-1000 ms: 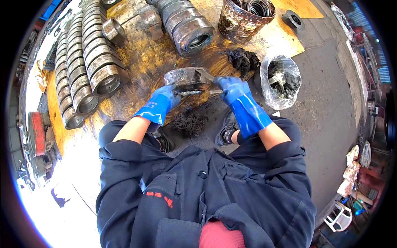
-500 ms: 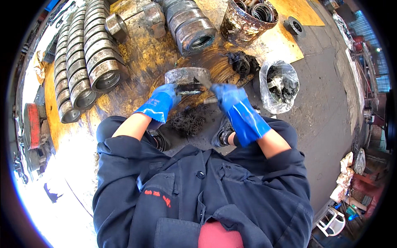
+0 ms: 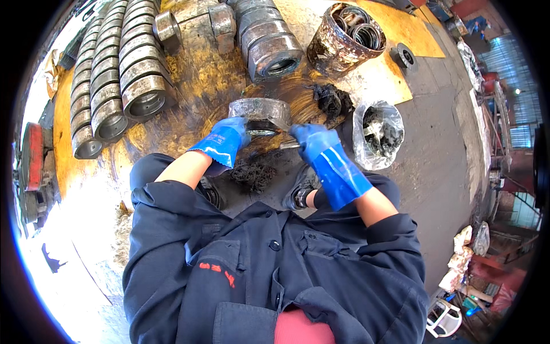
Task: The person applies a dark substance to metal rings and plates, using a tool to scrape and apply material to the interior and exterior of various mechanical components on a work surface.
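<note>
Both my hands wear blue rubber gloves. My left hand grips the left side of a grey metal ring that stands tilted on the oily floor in front of me. My right hand is closed on a small tool at the ring's right side, its tip at the ring's dark opening. A clump of black greasy packing lies on the floor just under the ring, between my feet.
A row of metal rings lies at the left, and a shorter stack of rings behind. A rusty bucket of rings stands at the back right. Beside a black debris pile sits a clear plastic bag of dark scraps.
My hands stay on the ring; the ring has turned slightly and my right hand has shifted along its right edge. The view has tilted a little.
</note>
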The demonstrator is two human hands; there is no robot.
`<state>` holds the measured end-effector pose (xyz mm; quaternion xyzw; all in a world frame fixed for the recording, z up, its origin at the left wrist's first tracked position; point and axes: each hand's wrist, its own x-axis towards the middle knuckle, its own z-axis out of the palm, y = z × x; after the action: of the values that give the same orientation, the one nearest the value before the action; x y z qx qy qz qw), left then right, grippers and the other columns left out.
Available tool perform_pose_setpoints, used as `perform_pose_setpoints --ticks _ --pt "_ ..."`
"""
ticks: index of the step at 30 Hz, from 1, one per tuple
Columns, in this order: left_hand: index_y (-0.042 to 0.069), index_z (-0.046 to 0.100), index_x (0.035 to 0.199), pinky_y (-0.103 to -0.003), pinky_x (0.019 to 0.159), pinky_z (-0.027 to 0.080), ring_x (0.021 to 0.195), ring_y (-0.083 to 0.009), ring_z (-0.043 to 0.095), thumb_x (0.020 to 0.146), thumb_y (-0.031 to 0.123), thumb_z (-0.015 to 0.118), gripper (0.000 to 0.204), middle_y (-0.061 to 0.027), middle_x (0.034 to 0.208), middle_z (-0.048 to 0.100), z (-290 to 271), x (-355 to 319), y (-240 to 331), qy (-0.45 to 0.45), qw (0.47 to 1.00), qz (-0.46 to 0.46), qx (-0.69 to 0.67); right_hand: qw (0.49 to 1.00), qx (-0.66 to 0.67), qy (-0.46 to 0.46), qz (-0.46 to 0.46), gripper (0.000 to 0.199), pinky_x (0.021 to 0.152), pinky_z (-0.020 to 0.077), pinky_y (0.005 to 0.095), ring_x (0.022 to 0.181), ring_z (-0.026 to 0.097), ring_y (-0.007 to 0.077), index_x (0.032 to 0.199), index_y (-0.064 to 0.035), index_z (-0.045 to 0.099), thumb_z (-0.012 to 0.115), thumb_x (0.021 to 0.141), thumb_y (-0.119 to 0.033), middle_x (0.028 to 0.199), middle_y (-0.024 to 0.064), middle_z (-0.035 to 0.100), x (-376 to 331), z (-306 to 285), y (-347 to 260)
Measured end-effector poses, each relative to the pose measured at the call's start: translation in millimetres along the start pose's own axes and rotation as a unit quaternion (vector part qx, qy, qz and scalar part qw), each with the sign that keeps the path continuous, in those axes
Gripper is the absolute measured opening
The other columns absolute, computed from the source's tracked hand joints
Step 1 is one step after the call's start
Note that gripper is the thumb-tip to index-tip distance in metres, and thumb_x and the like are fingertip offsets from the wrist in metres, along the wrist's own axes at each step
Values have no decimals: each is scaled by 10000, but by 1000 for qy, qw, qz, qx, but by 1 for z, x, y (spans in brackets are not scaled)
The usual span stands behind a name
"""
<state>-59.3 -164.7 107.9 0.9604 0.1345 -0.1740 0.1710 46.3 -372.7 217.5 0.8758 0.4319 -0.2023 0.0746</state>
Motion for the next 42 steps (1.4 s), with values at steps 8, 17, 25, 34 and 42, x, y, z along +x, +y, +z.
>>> perform_pose_setpoints --ticks 8,17,25,34,42 --pt "85 643 1159 -434 923 504 1078 -370 618 860 300 602 370 -213 1154 646 -16 6 -3 4 995 -51 -85 997 7 73 -27 392 836 526 484 1017 642 344 1188 -238 621 574 829 -89 1054 123 682 0 6 -5" --pt "44 606 1264 -283 920 498 1009 -177 643 922 148 565 360 -100 1150 684 -144 -12 -46 255 889 -71 -373 999 -29 31 16 386 882 513 443 1082 626 324 1193 -199 633 609 817 -116 1126 130 670 -1 -8 -41" --pt "82 658 1180 -387 936 495 1065 -299 646 872 468 609 497 -146 1120 689 -155 -15 -97 367 889 -70 -265 996 -36 74 -20 396 864 522 430 1045 641 337 1200 -194 622 620 810 -125 1097 135 680 6 2 -39" --pt "98 651 1205 -390 982 473 1113 -310 620 868 469 610 503 -148 1190 664 -158 -16 -82 385 889 -94 -229 993 -60 90 -39 396 836 528 453 1011 651 349 1169 -192 634 624 784 -100 1091 128 685 2 9 -48" --pt "70 639 1204 -395 988 471 1122 -320 611 862 458 614 518 -163 1203 654 -157 -16 -76 368 895 -86 -235 998 -67 2 17 409 878 524 453 1053 646 330 1204 -234 628 571 823 -98 1164 116 665 10 -8 -57"
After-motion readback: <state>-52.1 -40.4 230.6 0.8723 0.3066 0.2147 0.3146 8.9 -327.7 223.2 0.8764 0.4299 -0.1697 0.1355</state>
